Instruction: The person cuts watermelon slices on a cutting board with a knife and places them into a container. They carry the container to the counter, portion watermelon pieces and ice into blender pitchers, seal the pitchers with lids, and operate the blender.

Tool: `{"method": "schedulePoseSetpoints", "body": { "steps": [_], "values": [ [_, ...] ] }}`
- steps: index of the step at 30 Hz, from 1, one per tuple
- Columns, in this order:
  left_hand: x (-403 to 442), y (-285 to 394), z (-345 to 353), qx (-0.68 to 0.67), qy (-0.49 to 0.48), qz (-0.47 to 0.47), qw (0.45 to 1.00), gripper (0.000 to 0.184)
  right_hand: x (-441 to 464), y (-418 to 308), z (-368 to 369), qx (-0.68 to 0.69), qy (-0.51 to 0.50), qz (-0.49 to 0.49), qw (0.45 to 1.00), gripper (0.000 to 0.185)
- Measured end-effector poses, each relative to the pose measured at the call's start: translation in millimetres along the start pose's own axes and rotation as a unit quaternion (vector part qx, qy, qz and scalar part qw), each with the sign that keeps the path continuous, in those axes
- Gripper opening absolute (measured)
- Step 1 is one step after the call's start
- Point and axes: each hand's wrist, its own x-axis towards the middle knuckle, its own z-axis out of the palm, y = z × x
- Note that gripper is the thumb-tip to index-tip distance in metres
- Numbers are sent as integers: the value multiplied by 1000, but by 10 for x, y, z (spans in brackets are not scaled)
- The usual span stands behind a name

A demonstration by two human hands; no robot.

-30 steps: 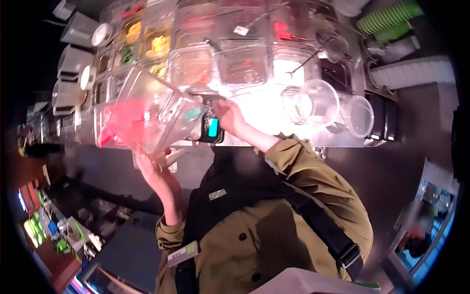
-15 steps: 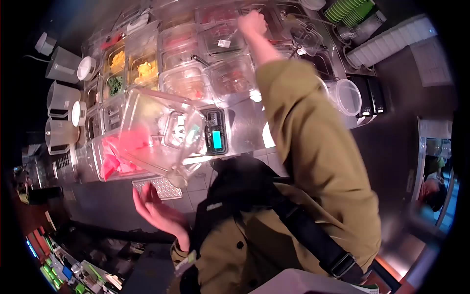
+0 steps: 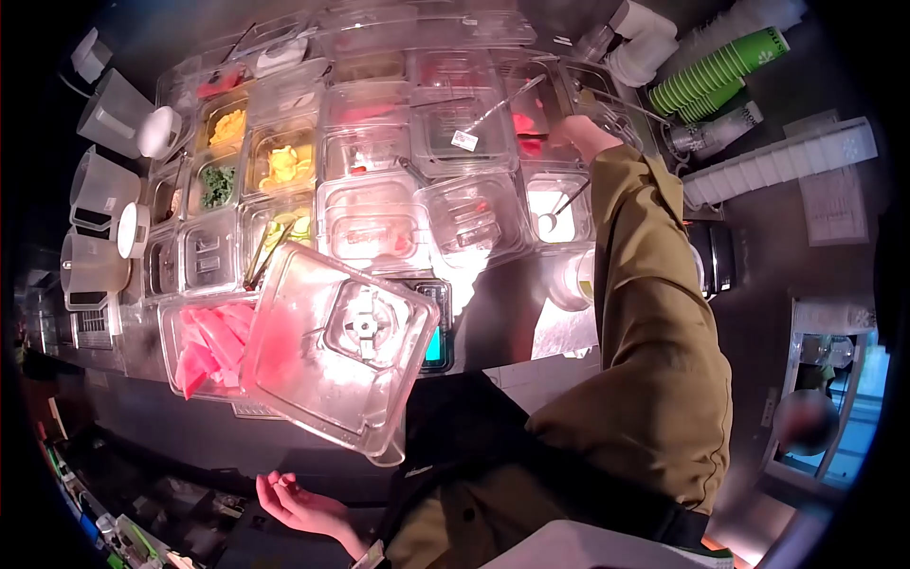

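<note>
My right hand [image 3: 576, 137] reaches to the back right, its fingers curled at a clear container [image 3: 545, 95] with red pieces inside. A dark, thin edge or handle shows beside the fingers; what they hold is partly hidden. My left hand [image 3: 301, 503] hangs low in front of the counter, palm up, with loosely bent fingers and nothing in it. Between the hands stands a clear square blender jar [image 3: 313, 332], its blade visible at the bottom. It partly covers a black scale [image 3: 436, 356] with a lit cyan display. Left of the jar, a tub holds pink slices [image 3: 213, 346].
Lidded clear containers [image 3: 374, 213] fill the counter, some with yellow pieces [image 3: 287, 166] and green leaves [image 3: 217, 186]. White powder with a scoop sits in a tub [image 3: 553, 213]. Measuring jugs [image 3: 102, 190] line the left; stacked green cups [image 3: 716, 76] stand back right.
The view has shifted. My right hand has moved right and nearer, from the back containers to the one with red pieces. My left hand has dropped lower, away from the blender jar.
</note>
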Motion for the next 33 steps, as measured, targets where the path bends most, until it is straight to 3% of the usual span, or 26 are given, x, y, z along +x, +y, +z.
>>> {"method": "schedulePoseSetpoints", "body": {
  "steps": [2, 5, 8, 11, 13, 15, 18, 19, 21, 24, 28, 30, 32, 33],
  "values": [
    [-6, 4, 58, 9, 2, -26, 1000, 26, 258, 99, 107, 135, 17, 47, 990, 40],
    [15, -53, 76, 8, -3, -29, 1000, 27, -59, -152, -254, 13, -67, 53, 996, 44],
    [85, -88, -12, 15, 10, -24, 1000, 27, -151, -180, -225, -53, 153, -46, 986, 42],
    [65, -39, 46, 28, 35, -31, 999, 25, -35, -161, -274, -53, 132, -66, 988, 39],
    [52, -38, 61, 41, 24, 23, 999, 25, 206, -23, -192, -37, 164, -78, 983, 38],
    [82, -42, -78, 75, 20, 66, 995, 25, -90, -149, -263, -5, 186, -100, 977, 38],
    [68, 82, 48, 55, 47, 74, 995, 24, -286, -224, -426, -58, 142, -81, 985, 35],
    [86, 93, 72, 46, 45, 80, 995, 24, -300, -212, -459, -70, 187, -75, 977, 34],
    [158, 72, 72, 21, 14, 101, 995, 25, -377, -224, -417, -87, 264, -65, 958, 32],
    [222, 128, 119, 2, -23, 113, 993, 25, -608, -83, -572, -133, 207, -68, 967, 28],
    [250, 275, 414, -13, -54, 160, 985, 25, -934, 218, -775, -130, 249, -73, 957, 32],
    [217, 358, 576, -26, -66, 142, 987, 25, -1525, 316, -954, -74, 298, -142, 941, 30],
    [254, 334, 636, -5, -126, 155, 980, 27, -2393, 129, -1220, 20, 228, -217, 949, 26],
    [244, 363, 717, 6, -150, 188, 971, 29, -2795, -11, -1275, 98, 212, -308, 922, 27]
  ]
}}
